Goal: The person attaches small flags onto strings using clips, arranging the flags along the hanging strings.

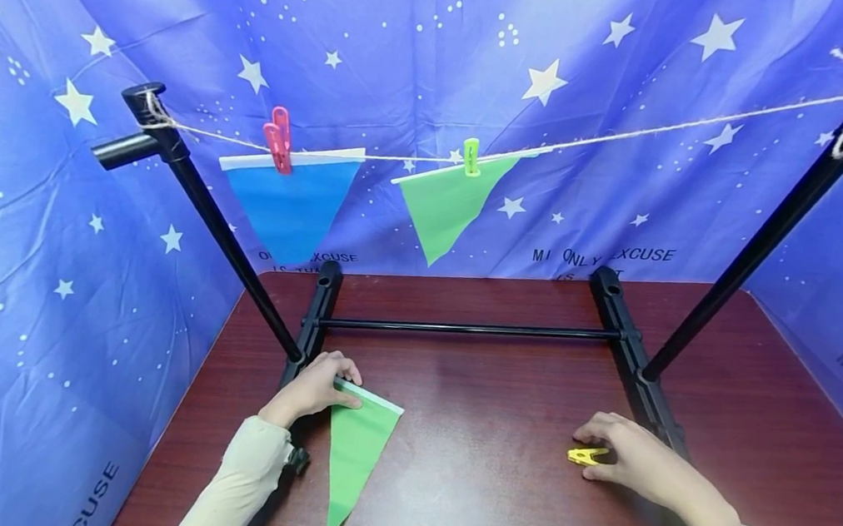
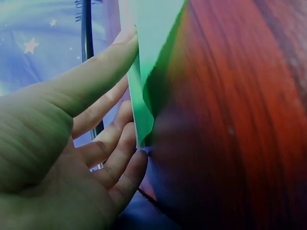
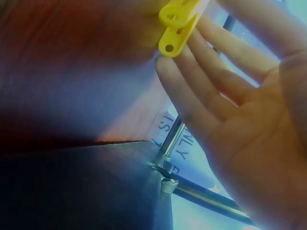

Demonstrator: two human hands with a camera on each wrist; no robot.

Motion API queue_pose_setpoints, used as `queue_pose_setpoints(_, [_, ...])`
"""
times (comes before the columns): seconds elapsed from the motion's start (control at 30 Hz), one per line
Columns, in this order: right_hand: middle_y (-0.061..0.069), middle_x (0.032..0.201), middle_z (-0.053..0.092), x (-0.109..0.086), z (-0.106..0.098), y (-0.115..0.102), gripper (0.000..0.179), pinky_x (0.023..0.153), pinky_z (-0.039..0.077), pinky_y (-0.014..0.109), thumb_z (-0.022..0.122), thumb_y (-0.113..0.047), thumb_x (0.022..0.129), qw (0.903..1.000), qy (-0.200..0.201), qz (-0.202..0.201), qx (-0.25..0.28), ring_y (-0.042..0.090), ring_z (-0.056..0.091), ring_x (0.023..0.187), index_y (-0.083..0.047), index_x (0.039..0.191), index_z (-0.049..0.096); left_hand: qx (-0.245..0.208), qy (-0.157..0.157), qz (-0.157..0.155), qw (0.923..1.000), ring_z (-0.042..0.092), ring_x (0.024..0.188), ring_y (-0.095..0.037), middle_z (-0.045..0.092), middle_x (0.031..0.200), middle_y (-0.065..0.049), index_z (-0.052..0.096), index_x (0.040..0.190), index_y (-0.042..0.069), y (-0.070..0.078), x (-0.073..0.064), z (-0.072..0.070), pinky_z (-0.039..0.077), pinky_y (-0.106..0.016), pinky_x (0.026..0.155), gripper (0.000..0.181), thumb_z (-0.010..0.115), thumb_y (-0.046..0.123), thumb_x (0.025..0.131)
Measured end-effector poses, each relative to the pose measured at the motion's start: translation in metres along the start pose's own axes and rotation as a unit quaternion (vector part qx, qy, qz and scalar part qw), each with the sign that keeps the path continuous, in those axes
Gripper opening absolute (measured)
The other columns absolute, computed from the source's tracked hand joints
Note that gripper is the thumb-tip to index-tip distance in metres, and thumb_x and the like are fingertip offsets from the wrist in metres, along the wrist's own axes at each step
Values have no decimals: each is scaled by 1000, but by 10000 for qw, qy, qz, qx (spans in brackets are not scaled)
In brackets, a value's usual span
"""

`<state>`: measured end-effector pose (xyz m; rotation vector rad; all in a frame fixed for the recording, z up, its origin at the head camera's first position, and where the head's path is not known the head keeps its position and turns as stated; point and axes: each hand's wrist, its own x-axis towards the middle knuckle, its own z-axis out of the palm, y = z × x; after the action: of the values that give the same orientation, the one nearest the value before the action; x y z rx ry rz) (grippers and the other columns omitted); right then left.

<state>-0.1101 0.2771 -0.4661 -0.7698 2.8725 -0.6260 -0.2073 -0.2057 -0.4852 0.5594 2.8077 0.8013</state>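
My left hand [image 1: 316,386] pinches a green pennant [image 1: 359,437] near the left end of its white top band. The pennant hangs point-down in the head view; in the left wrist view the thumb lies on one side of the cloth [image 2: 144,96] and fingers on the other. At the right, my right hand [image 1: 633,459] holds a yellow clothespin [image 1: 587,455] between thumb and fingers. The right wrist view shows that clothespin [image 3: 175,31] at the fingertips, its holed end pointing away from the palm. Both hands are low over the table, well apart.
A string [image 1: 628,135] spans two black posts [image 1: 220,237]. On it hang a blue pennant [image 1: 291,201] with a red clothespin [image 1: 279,140] and a green pennant [image 1: 453,203] with a lime-green clothespin [image 1: 472,157]. A black crossbar [image 1: 468,329] runs low above the brown table [image 1: 477,485].
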Motion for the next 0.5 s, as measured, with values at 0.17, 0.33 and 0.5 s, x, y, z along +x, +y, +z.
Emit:
queue_pose_setpoints(0.17, [-12,90,61,-1,2,4,28,70,51,30,87,-22,72,9996,264,-53,-28,3,56,79,-14,93,71,75,-57,-133,9999,47,99,-18,54,89,7,66,79,23,1,0,1,43,-37,84,21,87,23,75])
queue_pose_setpoints(0.33, [-14,84,56,-2,3,6,26,63,47,26,88,-18,71,9989,453,-109,15,-1,50,73,-18,85,67,80,-64,-127,9999,47,98,-18,55,89,7,67,78,23,3,-2,0,42,-36,83,19,86,23,76])
queue_pose_setpoints(0.5, [-13,83,57,-1,3,6,26,63,49,25,88,-17,71,9991,414,27,117,-2,53,73,-17,83,65,92,-43,-5,9999,48,97,-17,56,90,8,68,76,24,2,-2,0,41,-36,83,17,86,25,77])
